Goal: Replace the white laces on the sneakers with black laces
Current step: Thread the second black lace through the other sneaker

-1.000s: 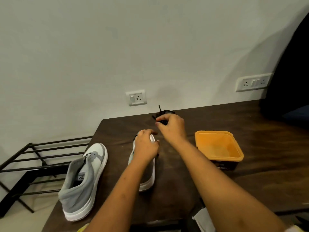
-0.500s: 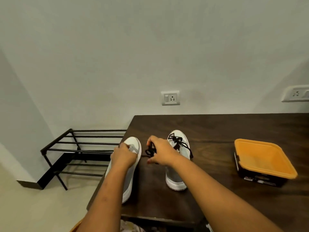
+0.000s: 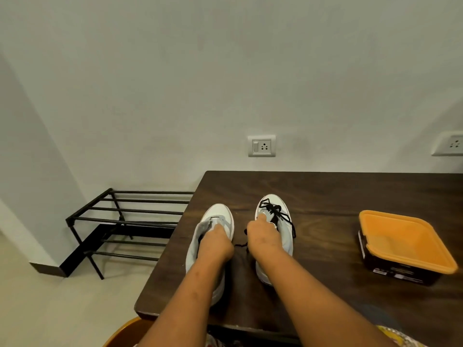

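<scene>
Looking down, my left hand (image 3: pixel 216 242) curls into the opening of the unlaced left sneaker (image 3: pixel 217 212) and grips its tongue. My right hand (image 3: pixel 262 237) is closed round the black lace (image 3: pixel 273 210) on the right sneaker (image 3: pixel 275 199). Both sneakers stand side by side on the table (image 3: pixel 325 191).

Both forearms reach forward — left hand (image 3: pixel 216 242) and right hand (image 3: pixel 263 237) curled, knuckles up.

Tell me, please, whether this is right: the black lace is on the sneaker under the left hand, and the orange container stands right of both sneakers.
One slip: the head view shows the black lace on the sneaker under the right hand; the orange container does stand right of both sneakers.
</scene>
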Motion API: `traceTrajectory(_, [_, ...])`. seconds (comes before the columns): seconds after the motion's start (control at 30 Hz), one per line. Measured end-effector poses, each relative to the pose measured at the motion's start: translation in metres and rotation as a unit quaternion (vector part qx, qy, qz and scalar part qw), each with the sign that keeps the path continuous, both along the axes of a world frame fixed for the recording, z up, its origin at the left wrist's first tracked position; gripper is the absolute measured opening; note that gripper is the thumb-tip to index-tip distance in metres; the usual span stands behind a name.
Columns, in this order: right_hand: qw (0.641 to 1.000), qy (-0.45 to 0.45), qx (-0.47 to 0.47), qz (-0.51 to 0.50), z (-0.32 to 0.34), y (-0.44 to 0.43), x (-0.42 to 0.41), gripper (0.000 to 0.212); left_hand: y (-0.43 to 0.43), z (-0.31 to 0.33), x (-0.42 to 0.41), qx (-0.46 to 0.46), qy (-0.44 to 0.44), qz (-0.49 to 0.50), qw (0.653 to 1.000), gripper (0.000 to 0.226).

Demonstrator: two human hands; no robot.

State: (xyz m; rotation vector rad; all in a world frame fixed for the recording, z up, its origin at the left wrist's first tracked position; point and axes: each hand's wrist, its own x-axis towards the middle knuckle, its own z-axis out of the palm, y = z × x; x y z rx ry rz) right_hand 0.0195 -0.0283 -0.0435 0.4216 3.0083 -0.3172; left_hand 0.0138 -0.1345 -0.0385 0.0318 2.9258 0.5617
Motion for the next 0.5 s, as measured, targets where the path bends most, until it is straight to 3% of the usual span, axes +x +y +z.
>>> traceTrajectory(0.1, [0.999,0.007,-0.035,-0.026,-0.001,0.013,0.003,0.037,0.022,0.002,0.000,-0.003,-0.039,-0.022,0.999,0.040])
traceTrajectory(0.2, [0.999,0.016,-0.043,-0.027,0.000,0.033,0.012,0.031,0.047,0.009,-0.001,-0.023,-0.138,-0.024,0.990,0.070])
traceTrajectory(0.27, [0.998,-0.003,-0.036,-0.045,0.000,0.048,0.016,0.033,0.058,0.010,0.000,-0.011,-0.129,-0.050,0.990,0.080])
traceTrajectory(0.43, [0.997,-0.064,-0.004,-0.047,0.001,0.082,0.024,0.039,0.078,0.006,0.009,-0.016,-0.168,-0.081,0.982,0.064])
traceTrajectory(0.5, [0.996,-0.079,0.003,-0.050,0.001,0.087,0.025,0.048,0.082,0.003,0.015,0.014,-0.129,-0.096,0.987,0.050])
